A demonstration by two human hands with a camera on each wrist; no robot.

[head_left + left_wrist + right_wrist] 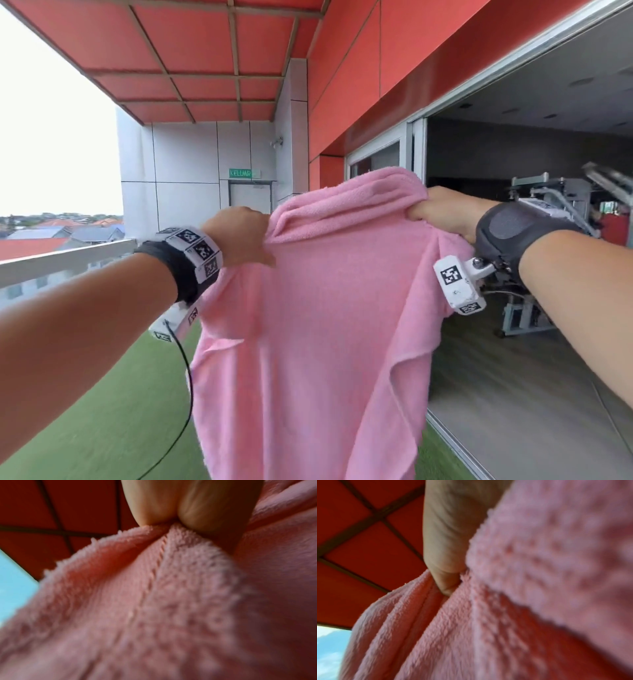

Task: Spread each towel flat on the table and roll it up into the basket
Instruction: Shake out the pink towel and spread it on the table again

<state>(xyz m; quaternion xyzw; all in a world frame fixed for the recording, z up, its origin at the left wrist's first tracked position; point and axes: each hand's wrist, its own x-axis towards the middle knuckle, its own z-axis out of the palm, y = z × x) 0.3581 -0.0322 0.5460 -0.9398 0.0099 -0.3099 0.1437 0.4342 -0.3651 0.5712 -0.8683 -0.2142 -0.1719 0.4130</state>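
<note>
Pink towel hanging in the air, top edge gripped by left hand and right hand.

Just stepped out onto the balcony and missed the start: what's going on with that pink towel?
A person is holding a pink towel up in the air with both hands. The left hand grips its upper edge on one side and the right hand grips the other side, so the cloth hangs down between them, loose and wrinkled. It has not been spread flat or rolled yet. No table or basket shows in these views; green turf lies below.
</note>
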